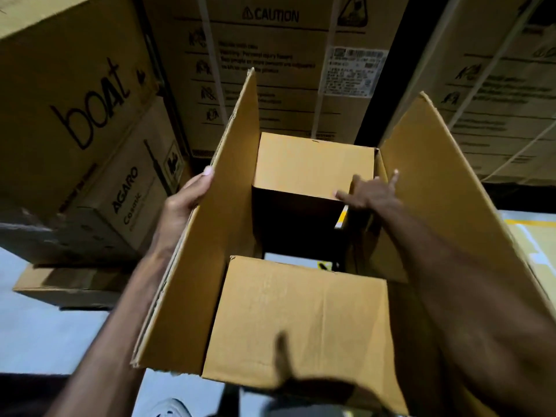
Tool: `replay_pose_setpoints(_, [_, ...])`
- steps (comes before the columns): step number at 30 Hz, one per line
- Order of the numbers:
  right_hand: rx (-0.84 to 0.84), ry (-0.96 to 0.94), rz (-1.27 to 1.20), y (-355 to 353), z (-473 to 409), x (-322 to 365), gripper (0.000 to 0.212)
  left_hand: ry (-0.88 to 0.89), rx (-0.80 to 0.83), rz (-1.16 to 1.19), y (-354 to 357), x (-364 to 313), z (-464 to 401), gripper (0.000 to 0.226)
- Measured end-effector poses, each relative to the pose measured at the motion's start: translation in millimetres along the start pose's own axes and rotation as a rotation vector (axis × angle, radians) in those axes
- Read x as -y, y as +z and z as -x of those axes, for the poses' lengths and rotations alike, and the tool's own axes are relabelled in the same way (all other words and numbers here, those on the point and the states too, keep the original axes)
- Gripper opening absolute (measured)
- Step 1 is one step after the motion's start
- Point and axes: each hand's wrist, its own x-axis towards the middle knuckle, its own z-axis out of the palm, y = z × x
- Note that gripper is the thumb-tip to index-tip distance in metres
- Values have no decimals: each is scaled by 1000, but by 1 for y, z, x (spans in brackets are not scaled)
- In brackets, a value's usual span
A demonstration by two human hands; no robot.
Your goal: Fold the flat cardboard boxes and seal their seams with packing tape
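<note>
Cardboard box (301, 320) held open between both hands. Right hand (368, 192), fingers spread, presses far short flap (313, 167) inward; left hand (188, 195) grips long left flap (210, 224), nearer it.

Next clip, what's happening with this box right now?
A person is forming a plain cardboard box in front of stacked printed cartons. The left hand grips the outside of the upright left flap. The right hand reaches inside, fingers spread, pressing on the far short flap near the right flap. The near short flap is folded in; both long flaps stand open. No tape is visible.
</note>
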Motion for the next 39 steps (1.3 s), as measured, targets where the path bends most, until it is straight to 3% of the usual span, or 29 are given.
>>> replay_pose_setpoints(2, [131, -13, 113, 36, 10, 6, 96, -46, 55, -16, -5, 2, 0, 32])
replay_pose_setpoints(4, [125, -18, 143, 37, 16, 11, 104, -127, 81, -61, -6, -1, 0, 66])
replay_pose_setpoints(7, [-69, -47, 145, -6, 38, 13, 98, -80, 51, -161, -1, -3, 1, 60])
replay_pose_setpoints(10, [-259, 69, 134, -57, 68, 0, 74, -64, 44, -165, 5, -4, 6, 54])
replay_pose_setpoints(14, [-304, 140, -281, -97, 127, -41, 61, -145, 70, -233, 8, -1, 12, 56])
replay_pose_setpoints(18, [-220, 76, -1006, -82, 187, -59, 89, -179, 156, -407, 19, 10, 20, 41])
replay_pose_setpoints(23, [-270, -37, -1122, -40, 218, -48, 58, -180, 244, -538, 34, 16, 32, 64])
replay_pose_setpoints(26, [-98, -48, -1263, -28, 219, -30, 62, -188, 414, -784, 43, 31, 35, 70])
replay_pose_setpoints(29, [-6, -150, -1127, 11, 214, -7, 62, -202, 549, -1077, 51, 53, 33, 81])
replay_pose_setpoints(32, [30, -204, -930, 63, 206, 10, 69, -241, 555, -1249, 57, 68, 30, 86])
replay_pose_setpoints(39, [-265, -186, -466, 115, 213, 34, 64, -238, 537, -1550, 71, 96, 36, 85])
